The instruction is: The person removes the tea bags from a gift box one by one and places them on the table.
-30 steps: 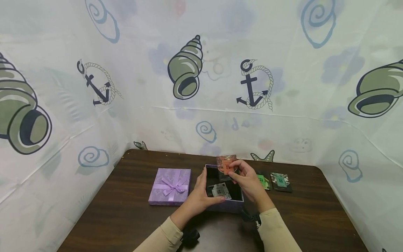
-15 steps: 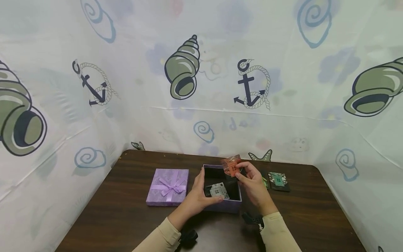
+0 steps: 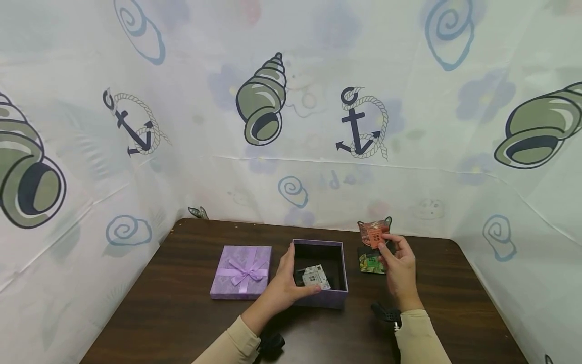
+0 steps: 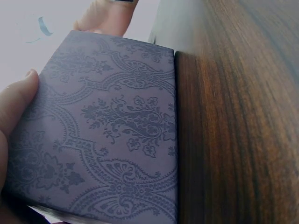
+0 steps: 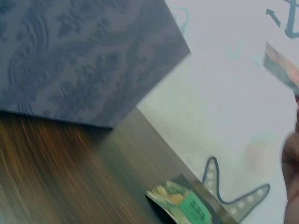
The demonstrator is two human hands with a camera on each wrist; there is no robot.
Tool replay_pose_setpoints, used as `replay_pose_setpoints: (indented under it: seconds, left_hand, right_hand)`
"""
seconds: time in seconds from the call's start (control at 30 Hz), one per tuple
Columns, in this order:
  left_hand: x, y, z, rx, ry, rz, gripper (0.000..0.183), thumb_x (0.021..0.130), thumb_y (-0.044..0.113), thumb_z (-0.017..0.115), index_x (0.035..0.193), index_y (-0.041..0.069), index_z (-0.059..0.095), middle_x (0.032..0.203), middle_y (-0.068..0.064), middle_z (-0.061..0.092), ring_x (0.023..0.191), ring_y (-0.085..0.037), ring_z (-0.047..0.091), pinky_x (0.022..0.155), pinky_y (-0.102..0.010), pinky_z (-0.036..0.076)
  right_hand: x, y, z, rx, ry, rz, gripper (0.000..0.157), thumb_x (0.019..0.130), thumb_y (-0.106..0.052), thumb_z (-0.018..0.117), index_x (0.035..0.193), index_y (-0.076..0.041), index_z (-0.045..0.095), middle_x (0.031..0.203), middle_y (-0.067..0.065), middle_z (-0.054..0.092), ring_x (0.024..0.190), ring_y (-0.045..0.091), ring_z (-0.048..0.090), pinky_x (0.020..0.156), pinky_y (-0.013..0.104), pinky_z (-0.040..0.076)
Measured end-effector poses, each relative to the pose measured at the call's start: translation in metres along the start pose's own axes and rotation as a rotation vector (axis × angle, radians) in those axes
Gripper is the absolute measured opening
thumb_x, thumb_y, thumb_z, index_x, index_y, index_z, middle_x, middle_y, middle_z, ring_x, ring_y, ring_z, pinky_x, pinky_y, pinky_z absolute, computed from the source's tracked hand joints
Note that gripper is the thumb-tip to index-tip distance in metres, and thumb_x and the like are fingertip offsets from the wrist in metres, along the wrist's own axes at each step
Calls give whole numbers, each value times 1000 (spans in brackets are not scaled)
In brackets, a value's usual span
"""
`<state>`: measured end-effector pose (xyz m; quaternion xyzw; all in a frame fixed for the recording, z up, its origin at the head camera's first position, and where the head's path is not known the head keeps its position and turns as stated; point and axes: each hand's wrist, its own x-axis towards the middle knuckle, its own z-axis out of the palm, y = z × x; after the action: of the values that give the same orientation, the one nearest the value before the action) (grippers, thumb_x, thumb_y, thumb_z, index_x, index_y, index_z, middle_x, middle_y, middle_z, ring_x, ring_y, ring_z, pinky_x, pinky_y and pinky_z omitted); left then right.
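Observation:
My right hand (image 3: 402,265) pinches a small flat packet with a red picture and an orange label (image 3: 375,237) between thumb and fingers. It is raised at the right of an open purple gift box (image 3: 320,299). Below the raised packet, a packet with a green label (image 3: 370,264) lies on the table; it shows too in the right wrist view. My left hand (image 3: 283,288) holds the box, fingers along its left wall and thumb over the front rim. Inside the black interior lies a packet with a pale grey label (image 3: 316,276). The left wrist view shows the box's patterned wall (image 4: 117,121).
The purple lid with its ribbon bow (image 3: 244,273) lies left of the box on the dark wooden table (image 3: 173,313). A white curtain (image 3: 204,121) printed with shells and anchors encloses the table at the back and sides.
My right hand has carried the red packet from over the box to the right, above the green packet. It now covers the teal-labelled packet. My left hand stays on the box.

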<state>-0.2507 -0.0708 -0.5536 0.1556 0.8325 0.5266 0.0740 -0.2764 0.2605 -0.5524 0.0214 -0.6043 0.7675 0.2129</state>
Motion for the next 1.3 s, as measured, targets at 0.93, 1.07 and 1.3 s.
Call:
replay_pose_setpoints:
  seconds: [0.93, 1.07, 1.3]
  left_hand:
    - [1, 0, 1, 6, 3, -11, 139, 83, 48, 94, 177, 23, -5, 184, -18, 5, 168, -46, 16, 127, -74, 29]
    - [1, 0, 1, 10, 5, -8, 139, 83, 48, 95, 177, 22, -5, 184, -19, 5, 168, -46, 16, 127, -74, 28]
    - [0, 0, 0, 3, 3, -11, 139, 83, 51, 94, 177, 27, -6, 184, -17, 4, 168, -46, 15, 126, -75, 28]
  right_hand:
    - [1, 13, -113, -268, 507, -21, 36, 105, -10, 72, 138, 5, 68, 116, -3, 61, 78, 8, 62, 66, 13, 52]
    - [-3, 12, -126, -353, 497, 27, 35, 106, -12, 72, 138, 3, 67, 109, -4, 59, 72, 4, 64, 61, 14, 51]
    - [-9, 9, -142, -623, 509, 10, 35, 108, -20, 69, 137, -1, 70, 104, -12, 60, 70, -4, 62, 61, 10, 49]
